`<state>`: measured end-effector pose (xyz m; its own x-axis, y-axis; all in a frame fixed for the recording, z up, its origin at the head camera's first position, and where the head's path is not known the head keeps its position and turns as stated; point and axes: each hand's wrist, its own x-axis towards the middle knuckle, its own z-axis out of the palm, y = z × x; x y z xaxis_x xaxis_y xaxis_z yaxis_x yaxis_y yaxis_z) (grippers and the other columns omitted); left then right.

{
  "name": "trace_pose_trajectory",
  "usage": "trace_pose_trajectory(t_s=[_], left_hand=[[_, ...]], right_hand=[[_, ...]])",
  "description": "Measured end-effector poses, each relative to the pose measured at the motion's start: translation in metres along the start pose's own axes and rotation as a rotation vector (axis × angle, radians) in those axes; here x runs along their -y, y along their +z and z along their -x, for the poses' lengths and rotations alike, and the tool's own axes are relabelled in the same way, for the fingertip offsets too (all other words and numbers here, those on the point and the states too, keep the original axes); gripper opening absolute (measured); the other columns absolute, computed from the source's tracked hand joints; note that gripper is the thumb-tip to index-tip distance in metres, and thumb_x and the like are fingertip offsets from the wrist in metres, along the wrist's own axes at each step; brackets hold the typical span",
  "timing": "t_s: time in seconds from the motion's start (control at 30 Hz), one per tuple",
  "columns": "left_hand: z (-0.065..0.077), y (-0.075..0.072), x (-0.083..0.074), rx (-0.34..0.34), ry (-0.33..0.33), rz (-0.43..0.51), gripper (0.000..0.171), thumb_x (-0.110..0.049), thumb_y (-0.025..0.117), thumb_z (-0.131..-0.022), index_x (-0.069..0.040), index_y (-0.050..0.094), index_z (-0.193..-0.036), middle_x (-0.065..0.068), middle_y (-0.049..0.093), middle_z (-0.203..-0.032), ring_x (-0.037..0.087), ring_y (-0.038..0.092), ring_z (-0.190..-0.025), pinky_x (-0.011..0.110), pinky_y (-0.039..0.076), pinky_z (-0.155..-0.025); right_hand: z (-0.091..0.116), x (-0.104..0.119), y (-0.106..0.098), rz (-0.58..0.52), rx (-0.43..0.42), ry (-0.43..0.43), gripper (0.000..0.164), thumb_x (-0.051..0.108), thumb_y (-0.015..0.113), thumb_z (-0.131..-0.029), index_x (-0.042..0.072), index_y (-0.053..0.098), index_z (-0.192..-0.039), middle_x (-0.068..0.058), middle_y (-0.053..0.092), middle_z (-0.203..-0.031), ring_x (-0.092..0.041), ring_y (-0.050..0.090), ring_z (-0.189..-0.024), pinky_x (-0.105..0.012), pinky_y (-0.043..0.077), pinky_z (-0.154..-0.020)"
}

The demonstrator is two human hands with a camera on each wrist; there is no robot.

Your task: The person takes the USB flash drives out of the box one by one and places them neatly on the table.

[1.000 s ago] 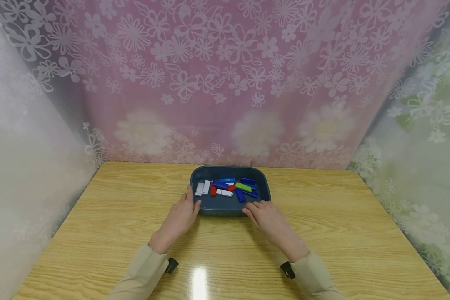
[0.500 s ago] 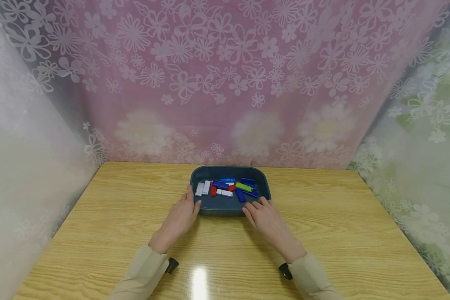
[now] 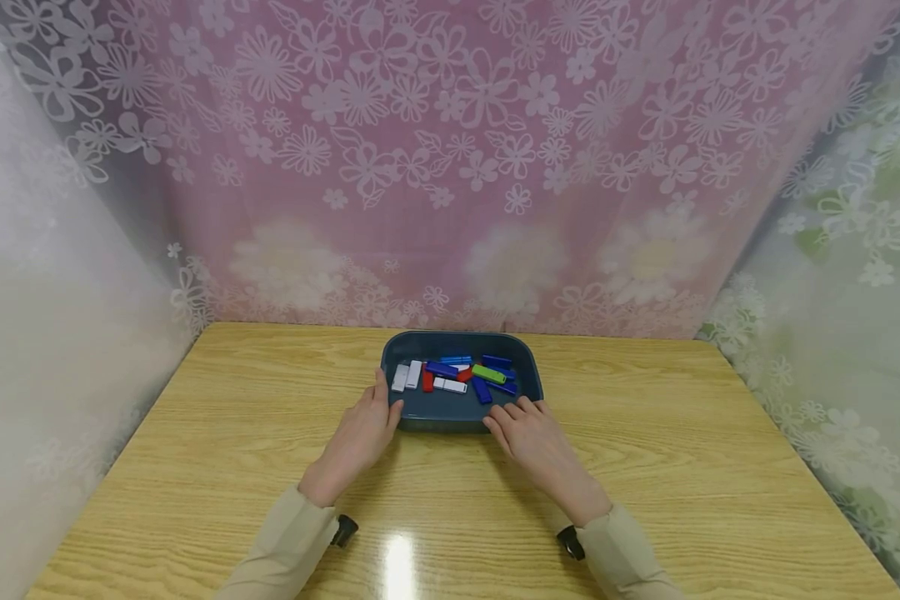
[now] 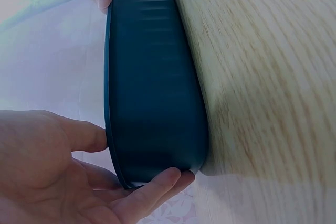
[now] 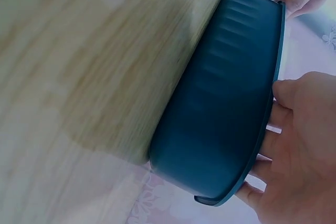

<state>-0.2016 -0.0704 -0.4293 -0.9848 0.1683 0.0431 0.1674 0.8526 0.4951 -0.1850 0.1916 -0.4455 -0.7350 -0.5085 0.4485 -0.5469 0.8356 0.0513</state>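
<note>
Head view: nearest, at the bottom of the frame, are my beige sleeves (image 3: 288, 537), with a black device (image 3: 343, 531) at my left wrist and another black device (image 3: 570, 542) at my right. Just above them, my left hand (image 3: 356, 437) grips the left near corner of the dark blue tray (image 3: 444, 423), thumb at the rim and fingers along the outer end wall (image 4: 157, 179). My right hand (image 3: 536, 442) is clamped on the right near corner, fingers hooked over the rim. The tray sits at lower centre of the frame, flat on the wood-grained table (image 3: 232, 433).

Inside it, two white sticks (image 3: 413, 375) lie side by side toward the left; a red stick (image 3: 427, 379) comes next, with another white stick (image 3: 450, 386) just right of it. Toward the right, a green stick (image 3: 488, 374) rests across dark blue sticks (image 3: 482, 390). Farther in, a lighter blue stick (image 3: 456, 360) lies near the far wall. Behind everything, pink flowered cloth (image 3: 435, 167) fills the top of the frame.
</note>
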Motion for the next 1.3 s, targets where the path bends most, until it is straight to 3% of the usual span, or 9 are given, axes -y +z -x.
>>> trace_pose_trajectory(t_s=[0.23,0.4,0.53,0.63,0.8,0.9,1.03,1.17,1.3], left_hand=[[-0.001,0.002,0.000,-0.003,0.001,0.007,0.066,-0.023,0.050,-0.108,0.015,0.021,-0.154,0.036,0.050,-0.140,0.045,0.059,-0.121,0.059,0.049,-0.096],[-0.001,0.002,-0.001,-0.038,0.010,0.018,0.066,-0.025,0.052,-0.107,0.013,0.025,-0.154,0.034,0.043,-0.146,0.044,0.065,-0.106,0.054,0.053,-0.090],[-0.001,-0.002,0.001,-0.066,0.036,0.040,0.065,-0.025,0.056,-0.105,0.012,0.030,-0.152,0.033,0.036,-0.152,0.046,0.058,-0.121,0.054,0.050,-0.097],[-0.003,-0.006,0.003,-0.116,0.080,0.038,0.063,-0.022,0.061,-0.103,0.013,0.037,-0.149,0.035,0.037,-0.150,0.047,0.049,-0.131,0.055,0.047,-0.102],[-0.013,-0.018,0.000,-0.209,0.125,0.010,0.056,-0.018,0.065,-0.100,0.013,0.046,-0.143,0.035,0.046,-0.143,0.047,0.051,-0.127,0.056,0.046,-0.103],[-0.022,-0.025,-0.005,-0.231,0.135,0.006,0.054,-0.018,0.064,-0.100,0.012,0.049,-0.141,0.034,0.048,-0.142,0.047,0.051,-0.128,0.055,0.045,-0.105],[-0.034,-0.030,-0.014,-0.232,0.154,-0.005,0.050,-0.016,0.063,-0.100,0.010,0.051,-0.141,0.030,0.054,-0.138,0.044,0.054,-0.125,0.053,0.045,-0.106],[-0.049,-0.026,-0.023,-0.193,0.164,-0.026,0.048,-0.015,0.062,-0.101,0.007,0.051,-0.142,0.027,0.059,-0.131,0.040,0.060,-0.116,0.050,0.049,-0.101],[-0.061,-0.016,-0.028,-0.131,0.159,-0.134,0.045,-0.014,0.062,-0.101,0.009,0.054,-0.139,0.028,0.061,-0.125,0.038,0.066,-0.108,0.047,0.054,-0.094]], right_hand=[[0.000,0.000,-0.001,-0.007,0.002,0.016,0.013,0.025,0.062,-0.100,0.014,0.067,-0.095,0.000,0.071,-0.085,-0.024,0.055,-0.079,-0.040,0.045,-0.076],[-0.002,0.000,-0.002,0.000,-0.016,0.022,0.020,0.025,0.064,-0.100,0.010,0.062,-0.085,-0.002,0.067,-0.078,-0.025,0.052,-0.075,-0.040,0.045,-0.074],[-0.002,0.001,-0.002,0.020,-0.021,0.020,0.020,0.025,0.064,-0.100,0.010,0.062,-0.086,-0.002,0.066,-0.079,-0.025,0.053,-0.075,-0.039,0.044,-0.073],[-0.001,0.002,-0.003,0.029,-0.006,0.027,0.018,0.026,0.064,-0.100,0.011,0.062,-0.090,-0.002,0.064,-0.079,-0.025,0.053,-0.076,-0.039,0.044,-0.073],[-0.002,0.003,-0.004,0.030,0.014,0.040,0.017,0.026,0.063,-0.101,0.011,0.063,-0.094,-0.002,0.063,-0.079,-0.025,0.053,-0.077,-0.039,0.044,-0.074],[-0.002,0.003,-0.005,0.027,0.024,0.046,0.018,0.026,0.062,-0.101,0.010,0.062,-0.094,-0.003,0.060,-0.079,-0.026,0.053,-0.077,-0.039,0.043,-0.074],[-0.002,0.004,-0.005,0.024,0.050,0.058,0.019,0.027,0.061,-0.102,0.010,0.060,-0.094,-0.004,0.059,-0.081,-0.027,0.054,-0.079,-0.040,0.044,-0.076],[-0.002,0.004,-0.005,0.029,0.075,0.071,0.019,0.028,0.060,-0.103,0.010,0.060,-0.094,-0.004,0.060,-0.083,-0.027,0.056,-0.082,-0.042,0.045,-0.079],[-0.002,0.006,-0.003,0.037,0.075,0.068,0.020,0.028,0.060,-0.103,0.010,0.060,-0.095,-0.004,0.061,-0.084,-0.027,0.056,-0.083,-0.041,0.046,-0.080]])
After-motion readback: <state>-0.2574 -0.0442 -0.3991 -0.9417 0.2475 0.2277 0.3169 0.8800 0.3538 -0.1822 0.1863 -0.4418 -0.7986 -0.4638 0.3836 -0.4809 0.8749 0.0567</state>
